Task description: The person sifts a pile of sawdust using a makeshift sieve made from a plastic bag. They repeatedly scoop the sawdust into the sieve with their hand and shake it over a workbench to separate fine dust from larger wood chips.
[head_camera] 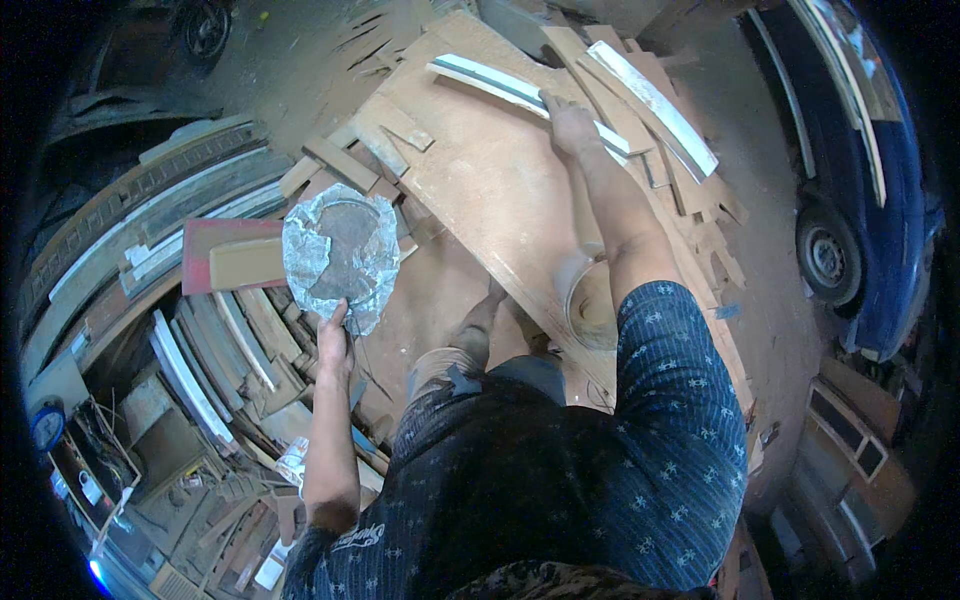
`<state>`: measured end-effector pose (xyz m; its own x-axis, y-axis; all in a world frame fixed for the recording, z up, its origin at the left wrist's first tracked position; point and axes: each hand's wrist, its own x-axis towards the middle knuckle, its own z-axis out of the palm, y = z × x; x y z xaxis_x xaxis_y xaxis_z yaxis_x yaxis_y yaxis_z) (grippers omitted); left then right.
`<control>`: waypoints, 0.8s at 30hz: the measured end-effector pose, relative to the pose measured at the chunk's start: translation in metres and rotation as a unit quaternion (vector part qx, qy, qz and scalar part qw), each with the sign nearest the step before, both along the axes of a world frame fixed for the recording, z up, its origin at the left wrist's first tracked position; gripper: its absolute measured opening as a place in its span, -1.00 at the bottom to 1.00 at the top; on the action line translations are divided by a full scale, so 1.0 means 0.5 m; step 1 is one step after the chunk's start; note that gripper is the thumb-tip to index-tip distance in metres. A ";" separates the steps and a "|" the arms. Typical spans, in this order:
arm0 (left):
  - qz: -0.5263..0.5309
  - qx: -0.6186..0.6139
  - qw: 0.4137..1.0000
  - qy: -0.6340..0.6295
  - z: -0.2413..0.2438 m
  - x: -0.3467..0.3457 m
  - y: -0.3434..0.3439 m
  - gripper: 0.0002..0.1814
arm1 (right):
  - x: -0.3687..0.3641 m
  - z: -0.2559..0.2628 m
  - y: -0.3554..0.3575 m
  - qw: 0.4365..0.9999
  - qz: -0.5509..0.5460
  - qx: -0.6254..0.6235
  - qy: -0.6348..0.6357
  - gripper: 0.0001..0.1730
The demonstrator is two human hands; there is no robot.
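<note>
My left hand (335,341) grips the near edge of a round, flat disc-like thing (346,255), its rim wrapped in crinkled, silvery sheet. The middle of it looks dull grey-brown, and I cannot tell exactly what it is. Farther forward, my right hand (573,126) rests on a long strip (487,84) with white faces and a dark line along it; its fingers wrap over the edge. That strip lies on a large wooden board (487,172). Beneath my right forearm stands a round tub (589,304), partly hidden by the arm.
Another white strip (652,109) lies among wood offcuts (679,184) at the board's right. Stacked planks (217,187) and a red panel (199,255) are at left. A blue vehicle (889,255) stands at far right. Small wood pieces (390,135) lie on the board's left corner.
</note>
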<state>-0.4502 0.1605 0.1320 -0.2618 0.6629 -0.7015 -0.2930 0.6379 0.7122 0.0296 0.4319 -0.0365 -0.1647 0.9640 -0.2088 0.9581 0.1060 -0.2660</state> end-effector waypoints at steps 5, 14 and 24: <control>-0.003 -0.003 0.998 0.055 0.003 0.002 -0.003 -0.47 | 0.047 -0.003 -0.051 0.993 0.115 -0.017 0.018 -0.10; -0.004 0.036 0.999 -0.002 0.008 0.029 0.055 -0.40 | 0.167 0.140 -0.245 0.941 0.303 -0.137 0.061 -0.21; 0.006 0.112 0.992 -0.054 -0.108 0.102 0.316 -0.49 | 0.064 0.049 -0.175 0.956 0.290 -0.025 0.044 -0.25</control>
<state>-0.3991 0.3184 0.0781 -0.2021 0.8024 -0.5616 -0.3825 0.4632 0.7995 0.0617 0.3444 -0.0117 -0.6880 0.6940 -0.2122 0.7150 0.5981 -0.3619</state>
